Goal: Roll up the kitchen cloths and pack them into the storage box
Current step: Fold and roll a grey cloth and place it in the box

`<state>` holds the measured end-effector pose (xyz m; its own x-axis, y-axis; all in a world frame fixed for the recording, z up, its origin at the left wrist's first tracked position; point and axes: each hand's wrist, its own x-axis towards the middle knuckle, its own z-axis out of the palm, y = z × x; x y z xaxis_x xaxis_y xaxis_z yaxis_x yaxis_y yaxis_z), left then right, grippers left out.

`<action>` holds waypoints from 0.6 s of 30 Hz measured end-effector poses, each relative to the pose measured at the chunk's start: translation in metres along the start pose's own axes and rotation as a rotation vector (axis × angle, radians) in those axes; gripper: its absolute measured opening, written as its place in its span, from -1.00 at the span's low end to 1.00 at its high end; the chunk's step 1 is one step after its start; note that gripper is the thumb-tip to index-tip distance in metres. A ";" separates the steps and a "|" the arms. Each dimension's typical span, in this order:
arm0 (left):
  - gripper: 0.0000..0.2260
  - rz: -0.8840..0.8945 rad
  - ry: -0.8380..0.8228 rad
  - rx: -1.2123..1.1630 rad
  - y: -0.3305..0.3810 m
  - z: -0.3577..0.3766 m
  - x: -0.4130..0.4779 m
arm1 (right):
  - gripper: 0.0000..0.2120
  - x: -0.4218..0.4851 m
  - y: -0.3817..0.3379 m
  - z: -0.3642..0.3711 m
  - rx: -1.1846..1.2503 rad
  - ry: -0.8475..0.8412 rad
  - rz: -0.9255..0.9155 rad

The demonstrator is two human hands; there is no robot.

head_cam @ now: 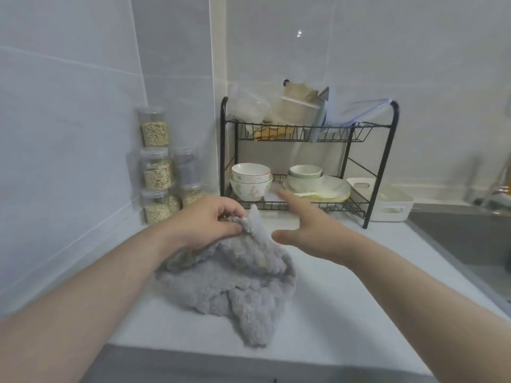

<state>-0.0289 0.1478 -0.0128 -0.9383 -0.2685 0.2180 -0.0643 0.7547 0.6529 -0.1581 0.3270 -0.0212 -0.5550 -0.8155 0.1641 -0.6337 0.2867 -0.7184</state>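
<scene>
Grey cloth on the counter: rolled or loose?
Loose, not rolled. The grey cloth lies crumpled on the counter, its upper edge pinched by the left hand; the right hand hovers open beside it.

Cloth heaped mid-counter, rack set behind it.
The cloth (235, 280) is laid on the counter (345, 299), its far edge pinched by the left hand (210, 219). Jars (157, 167) are stacked left of the rack (381, 172); the storage box (387, 205) is placed at its right, before the sink (470, 239).
</scene>
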 end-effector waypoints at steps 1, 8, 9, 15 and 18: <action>-0.87 0.025 -0.045 0.009 0.013 -0.001 -0.001 | -0.23 -0.002 -0.010 -0.002 -0.099 -0.068 -0.104; -0.90 0.093 -0.206 0.108 0.064 -0.020 -0.002 | -0.80 -0.016 -0.034 -0.052 -0.120 -0.213 -0.180; -0.90 0.081 -0.247 0.167 0.066 -0.025 -0.001 | -0.76 -0.022 -0.036 -0.061 -0.100 -0.201 -0.166; -0.94 0.029 -0.193 0.497 0.059 -0.048 0.030 | -0.77 -0.035 -0.021 -0.118 -0.427 -0.078 -0.059; -0.88 0.068 0.027 0.511 0.061 -0.047 0.058 | -0.85 -0.029 -0.012 -0.133 -0.560 0.049 -0.022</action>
<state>-0.0714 0.1501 0.0742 -0.9376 -0.2191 0.2701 -0.1679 0.9653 0.2001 -0.2063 0.4140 0.0730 -0.5540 -0.8040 0.2160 -0.8276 0.5037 -0.2479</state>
